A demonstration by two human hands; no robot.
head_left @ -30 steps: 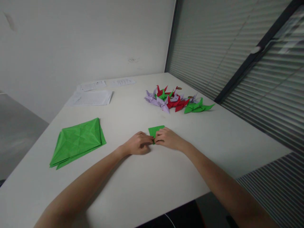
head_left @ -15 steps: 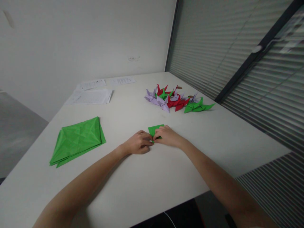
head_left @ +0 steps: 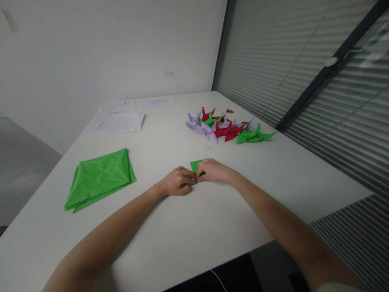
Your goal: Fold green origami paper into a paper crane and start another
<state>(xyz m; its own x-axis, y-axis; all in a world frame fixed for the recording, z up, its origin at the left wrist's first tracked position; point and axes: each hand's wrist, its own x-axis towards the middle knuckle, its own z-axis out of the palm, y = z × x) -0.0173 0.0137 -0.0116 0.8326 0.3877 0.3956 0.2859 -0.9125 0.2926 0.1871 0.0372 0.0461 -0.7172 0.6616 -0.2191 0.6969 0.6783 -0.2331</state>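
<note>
A small folded piece of green paper [head_left: 195, 165] lies on the table, mostly covered by my fingers. My left hand [head_left: 180, 181] rests at its left near corner, fingertips pressed together on the paper's edge. From the right, my right hand [head_left: 212, 170] pinches the same paper, thumb and index finger bent down close to the left fingertips. The fold between the fingers is hidden. Off to the left lies a stack of larger creased green paper sheets [head_left: 100, 176].
Beyond my hands sits a cluster of folded paper cranes, with purple [head_left: 209, 132], red [head_left: 228, 132] and green [head_left: 253, 136] ones. Printed sheets [head_left: 120, 123] lie at the far left of the white table [head_left: 170, 235]. A window with blinds [head_left: 291, 61] borders the right side.
My right hand has shifted slightly over the green paper, its fingers curling a little more. My left hand stays in place. The view has moved very slightly.
</note>
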